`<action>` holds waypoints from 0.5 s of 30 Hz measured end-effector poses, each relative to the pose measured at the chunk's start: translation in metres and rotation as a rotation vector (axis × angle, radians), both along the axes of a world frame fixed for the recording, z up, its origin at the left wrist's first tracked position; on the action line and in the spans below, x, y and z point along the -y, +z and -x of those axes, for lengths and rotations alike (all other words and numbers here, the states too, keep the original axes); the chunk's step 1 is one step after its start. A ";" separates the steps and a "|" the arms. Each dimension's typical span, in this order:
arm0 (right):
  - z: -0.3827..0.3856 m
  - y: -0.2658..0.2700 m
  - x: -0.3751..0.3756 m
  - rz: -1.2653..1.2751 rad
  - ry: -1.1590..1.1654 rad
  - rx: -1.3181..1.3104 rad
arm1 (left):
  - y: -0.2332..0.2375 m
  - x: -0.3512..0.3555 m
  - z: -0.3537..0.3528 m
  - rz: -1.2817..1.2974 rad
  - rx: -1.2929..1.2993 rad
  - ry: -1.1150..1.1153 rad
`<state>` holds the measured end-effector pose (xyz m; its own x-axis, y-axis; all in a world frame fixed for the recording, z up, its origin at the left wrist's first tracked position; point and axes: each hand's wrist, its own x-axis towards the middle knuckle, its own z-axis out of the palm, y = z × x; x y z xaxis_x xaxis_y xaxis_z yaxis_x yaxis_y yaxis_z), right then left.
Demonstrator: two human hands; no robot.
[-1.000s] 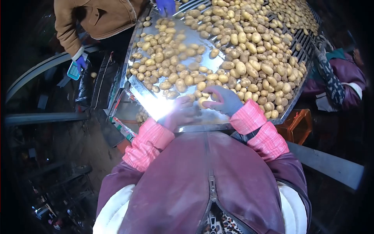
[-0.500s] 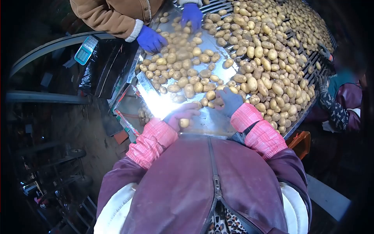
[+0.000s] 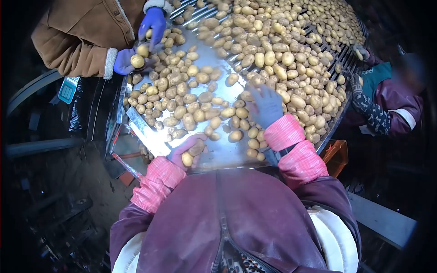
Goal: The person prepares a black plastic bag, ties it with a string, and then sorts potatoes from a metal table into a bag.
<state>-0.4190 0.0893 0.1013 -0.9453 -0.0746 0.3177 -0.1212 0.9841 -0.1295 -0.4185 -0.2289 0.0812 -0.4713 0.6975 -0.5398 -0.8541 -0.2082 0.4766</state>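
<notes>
Many potatoes (image 3: pixel 205 97) lie over a shiny metal table (image 3: pixel 223 154). At its near left part, my left hand (image 3: pixel 185 149), in a pinkish-purple glove, holds two potatoes between fingers and palm. My right hand (image 3: pixel 266 105), in a grey-blue glove, reaches over the potatoes to the right of the middle, its fingers spread and slightly blurred. Potatoes lie close beside and below its fingertips; no potato shows in its grasp. Pink checked cuffs cover both my wrists.
Across the table a person in a brown jacket (image 3: pixel 86 36) and purple gloves holds potatoes. Another person (image 3: pixel 400 100) works at the right edge by metal rollers (image 3: pixel 350 57). An orange crate (image 3: pixel 336 157) stands below right; a teal device (image 3: pixel 68 90) is at the left.
The view has shifted. My left hand now holds two potatoes, and my right hand has spread its fingers over the pile. The co-worker's purple hands have lifted potatoes off the table.
</notes>
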 end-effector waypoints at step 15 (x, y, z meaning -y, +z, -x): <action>0.029 0.007 0.020 0.414 0.098 0.022 | 0.013 -0.021 0.018 -0.319 0.418 0.278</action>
